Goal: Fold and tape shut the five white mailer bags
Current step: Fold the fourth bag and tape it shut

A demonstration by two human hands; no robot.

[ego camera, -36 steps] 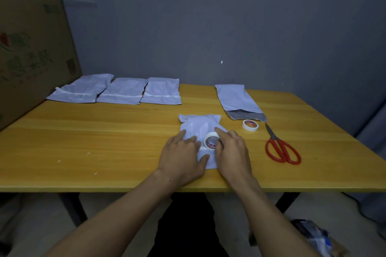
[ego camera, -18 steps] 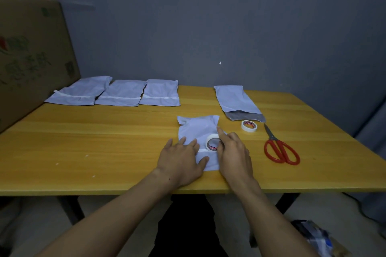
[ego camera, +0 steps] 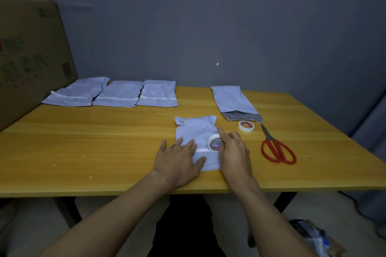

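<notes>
**Five bags lay on the table, one under both hands**

Head view. Five white bags were spread over the yellow wooden table [ego camera: 104,142]. Three of them sat in a row at the far left edge, each with a white strip of tape across it: the left bag [ego camera: 77,94] nearest the cardboard box [ego camera: 27,52], the mid bag [ego camera: 121,95] touching it, and the third bag [ego camera: 158,95] just beside that. The open bag [ego camera: 231,99] lay at the far right, unfolded, its grey inner flap turned toward the person.

The near bag [ego camera: 196,129] lay close to the front edge, in front of the person. The left hand [ego camera: 179,162] rested flat on its left part, fingers straight and spread, pressing it down. The right hand [ego camera: 234,152] gripped the roll [ego camera: 215,143] of white tape, forefinger stretched over its top and the other fingers curled behind it. The roll stood on edge on the near bag, and a white strip ran from it leftward across the bag to the left fingertips.

A spare roll [ego camera: 246,125] lay flat just below the open bag's flap. Red-handled scissors [ego camera: 277,150] lay to the right of the right hand, blades pointing away, near the spare roll but apart from it.
</notes>
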